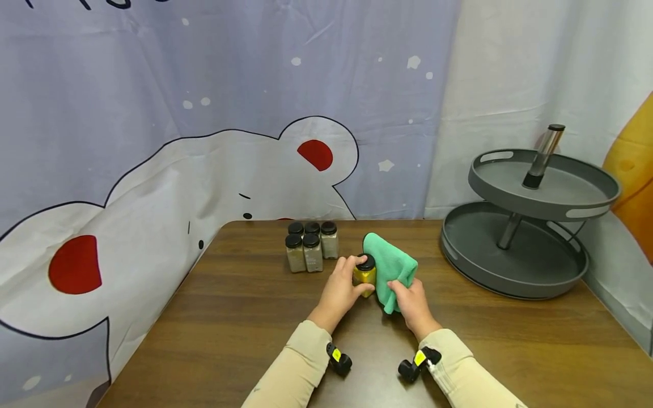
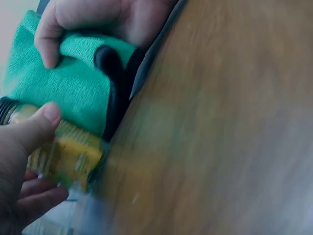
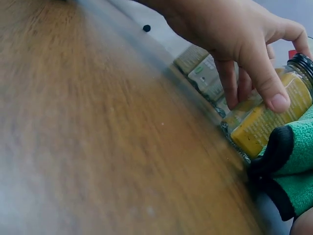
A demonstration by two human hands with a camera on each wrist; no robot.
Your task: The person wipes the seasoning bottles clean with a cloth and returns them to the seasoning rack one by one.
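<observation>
A lavender-grey curtain (image 1: 229, 68) with small white shapes and a large white cartoon animal with red inside its ears hangs behind a brown wood-grain table (image 1: 229, 340).

Near the middle of the table, the left hand (image 1: 340, 289) grips a small jar (image 1: 365, 276) between thumb and fingers, with one fingertip on its black lid (image 1: 368, 262). The jar stands upright, just in front of the person; whether its base touches the table cannot be told. It is clear, with straight sides and a strong yellow body. Fine pale print runs over the yellow, and a small green mark shows low on one side in the left wrist view. How much of the yellow is label and how much is contents is unclear.

The right hand (image 1: 412, 303) pinches a folded green cloth (image 1: 390, 266) with black edging, its thumb on top. The cloth is against or just beside the jar's right side.

Left of and behind the hands, five more jars (image 1: 313, 260) stand close together, three behind two. They have black lids and pale greyish-beige bodies; what fills them is too small to tell. To the right is a dark grey two-tier stand (image 1: 541, 201) with round, rimmed trays.
</observation>
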